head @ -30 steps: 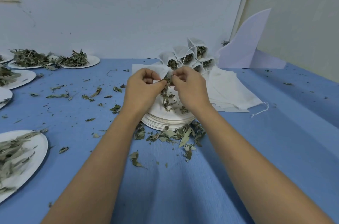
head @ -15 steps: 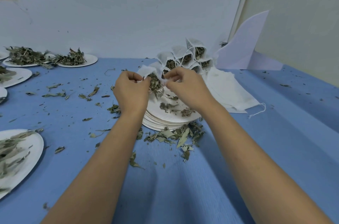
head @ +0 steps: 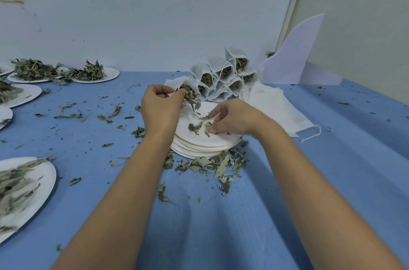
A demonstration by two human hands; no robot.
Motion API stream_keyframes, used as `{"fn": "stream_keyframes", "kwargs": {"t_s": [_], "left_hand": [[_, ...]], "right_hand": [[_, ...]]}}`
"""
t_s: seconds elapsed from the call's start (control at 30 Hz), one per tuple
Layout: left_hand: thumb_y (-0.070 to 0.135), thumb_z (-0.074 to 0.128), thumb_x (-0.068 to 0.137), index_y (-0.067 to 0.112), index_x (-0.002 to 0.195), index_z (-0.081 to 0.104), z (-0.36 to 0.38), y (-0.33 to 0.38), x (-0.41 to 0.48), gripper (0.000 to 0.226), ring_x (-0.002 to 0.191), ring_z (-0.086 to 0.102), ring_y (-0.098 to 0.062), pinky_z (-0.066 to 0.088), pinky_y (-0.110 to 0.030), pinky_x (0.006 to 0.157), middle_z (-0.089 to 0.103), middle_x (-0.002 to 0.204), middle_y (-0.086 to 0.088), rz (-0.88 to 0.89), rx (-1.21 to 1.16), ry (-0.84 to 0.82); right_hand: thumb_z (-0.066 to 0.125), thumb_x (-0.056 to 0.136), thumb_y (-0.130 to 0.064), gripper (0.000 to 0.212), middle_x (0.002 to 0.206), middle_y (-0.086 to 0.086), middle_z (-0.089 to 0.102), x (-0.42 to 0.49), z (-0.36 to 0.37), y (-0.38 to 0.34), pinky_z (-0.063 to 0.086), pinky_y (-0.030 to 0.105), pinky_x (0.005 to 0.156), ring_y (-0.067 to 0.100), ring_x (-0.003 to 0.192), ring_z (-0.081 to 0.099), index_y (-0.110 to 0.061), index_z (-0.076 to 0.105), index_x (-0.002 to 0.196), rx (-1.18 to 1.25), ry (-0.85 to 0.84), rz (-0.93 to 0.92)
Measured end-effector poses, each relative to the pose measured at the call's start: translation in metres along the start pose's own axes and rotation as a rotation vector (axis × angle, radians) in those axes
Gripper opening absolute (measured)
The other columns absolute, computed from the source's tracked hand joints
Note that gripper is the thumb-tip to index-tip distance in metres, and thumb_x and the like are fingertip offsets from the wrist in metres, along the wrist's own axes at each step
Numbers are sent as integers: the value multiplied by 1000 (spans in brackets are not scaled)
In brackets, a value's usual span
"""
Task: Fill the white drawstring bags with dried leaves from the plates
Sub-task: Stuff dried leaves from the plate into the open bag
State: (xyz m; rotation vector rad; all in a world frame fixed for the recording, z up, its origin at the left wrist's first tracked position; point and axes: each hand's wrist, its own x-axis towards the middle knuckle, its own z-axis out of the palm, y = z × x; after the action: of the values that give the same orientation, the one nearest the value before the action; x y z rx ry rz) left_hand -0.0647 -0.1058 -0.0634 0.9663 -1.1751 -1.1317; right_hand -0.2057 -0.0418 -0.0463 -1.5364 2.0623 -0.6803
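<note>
My left hand (head: 160, 106) holds a white drawstring bag (head: 177, 84) by its mouth, above the far left edge of a stack of white plates (head: 205, 144). Dried leaves (head: 190, 96) stick out of the bag's opening. My right hand (head: 232, 118) is down on the top plate, fingers curled around a small clump of dried leaves (head: 199, 126). Several filled bags (head: 223, 73) stand piled against the wall behind the stack.
Flat empty bags (head: 274, 106) lie right of the stack. Loose leaves (head: 212, 163) litter the blue cloth in front of it. Plates of leaves sit at left (head: 44, 177) and far left (head: 95, 74). A white board (head: 292, 57) leans at the back right.
My right hand let go of the bag's mouth and dropped to the top plate, onto the leaves there. My left hand kept the bag, now tilted with leaves spilling from it.
</note>
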Motion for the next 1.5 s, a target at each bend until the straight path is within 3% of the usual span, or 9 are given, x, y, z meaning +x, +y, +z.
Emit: {"fn": "stream_keyframes", "kwargs": {"t_s": [0.17,0.27,0.47,0.6,0.7,0.93,1.03,1.2,1.5], "left_hand": [[13,74,80,19,79,51,0,1,1,23,52,60,-2,57,-35,77,56,69,2,-2,-17,14],[12,73,80,19,80,52,-1,2,2,22,51,61,0,57,-32,76,58,70,1,-10,-43,14],[10,71,82,17,81,53,-1,3,4,20,54,61,-2,58,-29,74,60,78,-4,-35,-101,2],[10,70,83,17,81,52,-3,3,3,19,51,60,0,57,-28,73,59,75,-2,-26,-103,4],[9,69,84,16,80,52,-4,3,3,19,49,59,0,57,-31,74,58,71,-2,-22,-109,11],[9,69,85,16,81,52,-5,5,1,18,57,61,-8,57,-34,78,60,73,-3,-37,-110,10],[9,68,85,16,81,52,-5,6,2,18,54,60,-5,58,-30,76,59,72,-1,-51,-109,25],[10,67,86,17,81,53,-6,7,3,17,54,60,-3,57,-30,76,59,73,0,-57,-106,18],[8,67,86,14,81,52,-7,6,2,16,50,60,0,57,-30,76,59,78,-4,-56,-126,6]], "right_hand": [[82,73,-26,42,95,-6,62,6,15,1,43,14,59,6,78,58,-17,65,110,154,249,-100],[79,74,-36,46,115,-7,63,3,7,3,42,14,71,7,98,59,-22,65,116,169,300,-180],[59,92,-36,55,154,-7,30,1,7,6,24,30,114,11,140,29,-26,42,143,-25,-90,-204],[51,96,-38,49,132,3,54,7,26,-3,24,29,107,24,129,38,-18,45,141,-215,-36,-306],[42,101,-32,40,140,3,51,11,35,-4,22,29,106,20,134,37,-20,48,139,-425,9,-405],[57,94,-26,28,115,0,69,8,32,-2,48,32,90,16,102,62,-21,67,120,-330,209,-392],[51,94,-44,36,123,0,65,6,22,2,48,37,91,18,101,61,-32,60,126,-279,138,-316],[50,91,-51,55,131,-4,42,7,16,5,30,41,103,21,125,26,-38,37,143,-382,81,-236],[57,94,-28,26,96,0,46,6,35,-8,39,27,78,20,96,52,-13,71,110,-428,248,-314]]}}
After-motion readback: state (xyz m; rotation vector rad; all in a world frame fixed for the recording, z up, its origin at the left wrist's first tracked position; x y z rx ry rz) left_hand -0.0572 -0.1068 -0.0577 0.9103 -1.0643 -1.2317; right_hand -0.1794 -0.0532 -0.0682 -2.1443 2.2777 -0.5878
